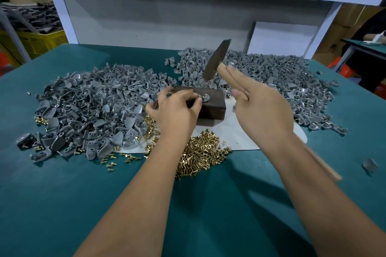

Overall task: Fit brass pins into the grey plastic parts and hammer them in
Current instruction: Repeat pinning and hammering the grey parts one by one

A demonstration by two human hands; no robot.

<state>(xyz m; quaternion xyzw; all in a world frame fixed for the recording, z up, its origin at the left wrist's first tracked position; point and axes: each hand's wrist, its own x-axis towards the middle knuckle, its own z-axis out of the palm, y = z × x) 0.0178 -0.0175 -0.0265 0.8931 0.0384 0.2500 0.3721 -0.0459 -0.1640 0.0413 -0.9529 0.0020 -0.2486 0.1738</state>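
Note:
A dark metal block [213, 107] sits mid-table on a white sheet [240, 137]. On its top lies a grey plastic part [205, 98] with a brass pin in it, and my left hand [177, 110] pinches that part at the fingertips. My right hand [261, 106] grips a hammer [217, 59] by its wooden handle, two fingers stretched along it. The dark hammer head hangs blurred above the block's far edge. Loose brass pins [200, 156] lie heaped in front of the block, partly under my left forearm.
A broad pile of grey parts [94, 106] covers the green table's left side, and another pile [282, 77] fills the back right. One stray grey part [369, 165] lies at the right edge. A white board [282, 37] leans behind; a yellow crate [41, 41] stands far left.

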